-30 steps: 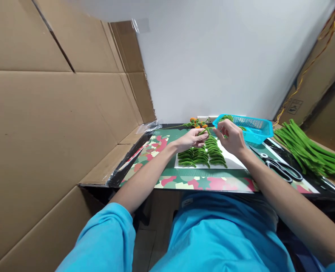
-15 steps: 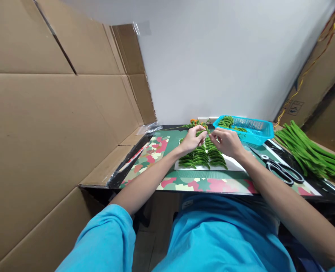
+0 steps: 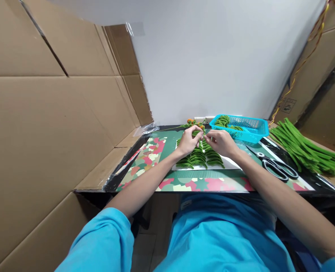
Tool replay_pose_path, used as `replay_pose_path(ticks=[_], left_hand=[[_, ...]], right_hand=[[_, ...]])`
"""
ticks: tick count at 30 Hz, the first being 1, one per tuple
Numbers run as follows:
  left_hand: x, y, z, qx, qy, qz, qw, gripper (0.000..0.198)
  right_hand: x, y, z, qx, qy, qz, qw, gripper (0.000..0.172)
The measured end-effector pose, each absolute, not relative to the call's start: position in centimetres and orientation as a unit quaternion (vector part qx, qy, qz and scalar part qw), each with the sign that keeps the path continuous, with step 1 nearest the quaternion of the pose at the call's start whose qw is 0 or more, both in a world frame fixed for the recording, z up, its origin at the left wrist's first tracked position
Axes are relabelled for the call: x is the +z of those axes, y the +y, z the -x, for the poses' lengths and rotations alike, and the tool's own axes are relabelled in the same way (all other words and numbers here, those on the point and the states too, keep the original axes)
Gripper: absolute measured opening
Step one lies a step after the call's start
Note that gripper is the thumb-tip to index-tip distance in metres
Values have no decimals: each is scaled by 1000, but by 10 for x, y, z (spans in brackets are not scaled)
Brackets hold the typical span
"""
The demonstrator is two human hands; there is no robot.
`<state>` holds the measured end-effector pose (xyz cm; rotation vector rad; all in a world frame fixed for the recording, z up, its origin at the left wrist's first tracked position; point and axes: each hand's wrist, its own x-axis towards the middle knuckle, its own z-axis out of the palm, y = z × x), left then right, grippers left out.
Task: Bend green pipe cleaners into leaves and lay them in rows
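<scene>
My left hand point(image 3: 187, 142) and my right hand point(image 3: 221, 142) meet fingertip to fingertip above the far part of the table. Both are closed in a pinch on a small green fuzzy piece, seemingly pipe cleaner, mostly covered by the fingers. Beneath them, curved green fuzzy pieces point(image 3: 198, 158) lie in three columns on a white sheet point(image 3: 232, 164). Just behind the hands sits a cluster of green and orange fuzzy pieces point(image 3: 190, 122), partly hidden.
A blue plastic basket point(image 3: 256, 133) with more curved green pieces stands at the back right. Black-handled scissors point(image 3: 279, 169) lie near my right forearm, beside a bundle of long green pipe cleaners point(image 3: 306, 149). Cardboard point(image 3: 99, 113) walls the left side.
The camera view has shifted slightly, so the scene sits a little further left. Both hands keep their pinch at nearly the same spot, with only small finger movement.
</scene>
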<state>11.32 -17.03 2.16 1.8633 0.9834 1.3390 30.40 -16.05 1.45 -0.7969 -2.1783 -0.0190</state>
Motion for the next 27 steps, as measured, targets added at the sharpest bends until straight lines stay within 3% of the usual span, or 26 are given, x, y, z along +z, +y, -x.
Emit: replay_pose_path(ticks=[12, 19, 27], left_hand=[[20, -169, -112, 508, 385, -700, 323, 40], [25, -166, -109, 520, 389, -654, 388, 41], [30, -172, -109, 493, 366, -669, 419, 37]], right_hand=[[18, -161, -307, 28, -870, 303, 387, 38], [18, -164, -306, -38, -882, 345, 319, 52], [18, -162, -313, -63, -835, 299, 457, 30]])
